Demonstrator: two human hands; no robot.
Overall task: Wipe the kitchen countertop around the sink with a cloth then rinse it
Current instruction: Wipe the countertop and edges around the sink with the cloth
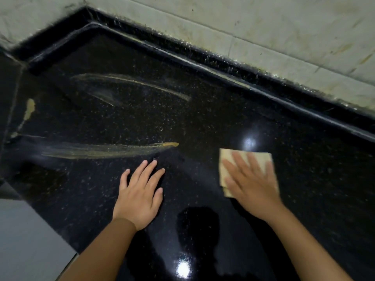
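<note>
A black speckled stone countertop (203, 122) fills the view. My right hand (251, 183) lies flat with spread fingers on a folded beige cloth (225, 159) and presses it onto the counter; the hand is blurred. To its left, my left hand (140, 195) rests flat on the bare stone, fingers straight. Yellowish smeared streaks (113, 151) cross the counter ahead of the left hand, another streak (132, 82) lies farther back, and a blob (29, 109) sits at the left. No sink is in view.
A raised black lip (243, 69) borders the counter at the back, below a stained, pale tiled wall (263, 23). The counter's front edge (67, 248) runs diagonally at lower left, with pale floor (24, 240) beyond. Lamp reflections (249, 141) glare on the stone.
</note>
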